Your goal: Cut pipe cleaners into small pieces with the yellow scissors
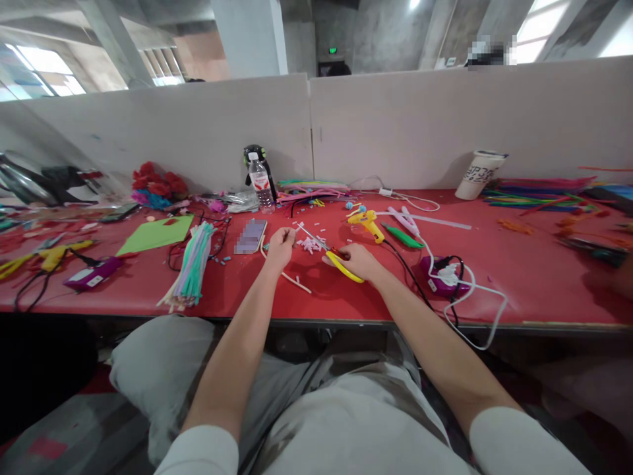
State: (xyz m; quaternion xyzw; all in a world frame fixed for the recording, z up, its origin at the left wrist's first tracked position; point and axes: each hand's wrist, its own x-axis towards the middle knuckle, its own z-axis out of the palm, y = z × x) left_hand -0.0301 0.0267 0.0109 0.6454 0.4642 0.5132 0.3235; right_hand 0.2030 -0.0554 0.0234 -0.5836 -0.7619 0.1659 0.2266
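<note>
Well left of pink-bit pile (310,245): bundle of pastel fuzzy stems (195,267). Nearer pile, same side: phone (250,237). Just left of pile: left hand (281,245), fingertips drawn together, cannot tell on what. Beside pile: yellow-handled scissors (341,265). Right of pile: right hand (359,260), holding scissors. Beyond, farther right: yellow glue gun (366,225).

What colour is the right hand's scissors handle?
The visible scissors handle is yellow, clearest in the head view.

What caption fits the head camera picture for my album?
Yellow-handled scissors in the right-hand grip, blades pointing toward the left hand, beside small pink pieces on a red table.
</note>
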